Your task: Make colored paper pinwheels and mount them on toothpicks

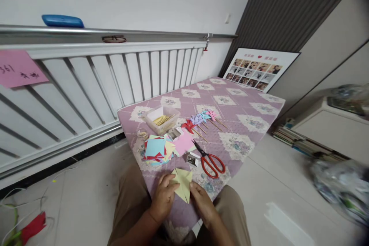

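A pale yellow sheet of paper [183, 182], partly folded into points, lies at the near end of the purple quilted table [245, 123]. My left hand [163, 196] pinches its left edge with closed fingers. My right hand [203, 201] grips its right side, fingers curled on the paper. Just beyond lie a stack of coloured paper squares [157, 149] and a pink sheet [183, 143]. Red-handled scissors [210, 160] rest to the right of the paper.
A clear plastic box with thin sticks [162, 120] stands at the table's left. Several finished paper pinwheels on sticks [200, 119] lie mid-table. A white radiator [86, 84] runs along the left wall. A photo board [259, 70] leans behind the table; books [300, 142] lie on the floor.
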Demonstrator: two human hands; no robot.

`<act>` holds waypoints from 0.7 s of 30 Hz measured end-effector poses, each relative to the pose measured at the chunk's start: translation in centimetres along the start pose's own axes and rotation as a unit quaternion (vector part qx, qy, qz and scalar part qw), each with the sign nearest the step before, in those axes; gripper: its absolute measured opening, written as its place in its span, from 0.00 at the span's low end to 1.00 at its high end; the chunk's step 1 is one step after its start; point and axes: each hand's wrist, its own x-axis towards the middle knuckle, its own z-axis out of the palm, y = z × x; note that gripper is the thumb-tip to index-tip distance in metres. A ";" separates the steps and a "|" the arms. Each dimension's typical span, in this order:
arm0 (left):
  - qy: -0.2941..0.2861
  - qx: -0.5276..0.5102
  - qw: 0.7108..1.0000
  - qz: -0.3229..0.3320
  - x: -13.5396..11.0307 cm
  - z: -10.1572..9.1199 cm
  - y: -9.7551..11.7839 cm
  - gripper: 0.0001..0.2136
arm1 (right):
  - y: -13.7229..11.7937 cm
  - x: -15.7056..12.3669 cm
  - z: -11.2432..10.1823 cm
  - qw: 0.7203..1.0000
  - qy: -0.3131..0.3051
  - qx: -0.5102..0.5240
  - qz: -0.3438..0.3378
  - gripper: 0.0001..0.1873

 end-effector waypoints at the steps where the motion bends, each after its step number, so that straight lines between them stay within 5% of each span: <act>1: -0.002 -0.001 1.000 0.002 -0.1 -0.1 -0.1 0.21 | 0.3 -0.1 0.5 1.000 0.003 0.010 0.006 0.22; 5: 0.011 -0.046 0.998 -0.029 -0.6 -0.3 -0.5 0.21 | 1.1 -0.1 1.8 0.998 0.024 0.058 0.020 0.19; 8: 0.048 -0.157 0.975 -0.147 -0.8 0.0 -0.8 0.23 | 1.4 -0.1 2.0 0.995 0.044 0.085 0.025 0.16; 10: 0.066 -0.280 0.922 -0.258 -0.7 -0.2 -0.7 0.25 | 1.4 -0.1 2.0 0.993 0.052 0.102 0.029 0.15; 12: 0.069 -0.417 0.839 -0.343 -0.4 -0.6 -0.4 0.26 | 1.4 -0.1 2.1 0.991 0.057 0.117 0.029 0.15; 16: 0.014 -0.624 0.685 -0.376 0.0 -1.7 0.4 0.23 | 0.9 -0.3 2.5 0.988 0.056 0.142 0.018 0.19; 18: -0.022 -0.677 0.642 -0.359 -0.2 -1.7 0.8 0.24 | 0.5 -0.4 2.7 0.988 0.055 0.147 0.014 0.21; 21: -0.050 -0.702 0.622 -0.342 -0.6 -1.0 1.6 0.23 | -0.2 -0.5 2.9 0.988 0.054 0.145 0.007 0.22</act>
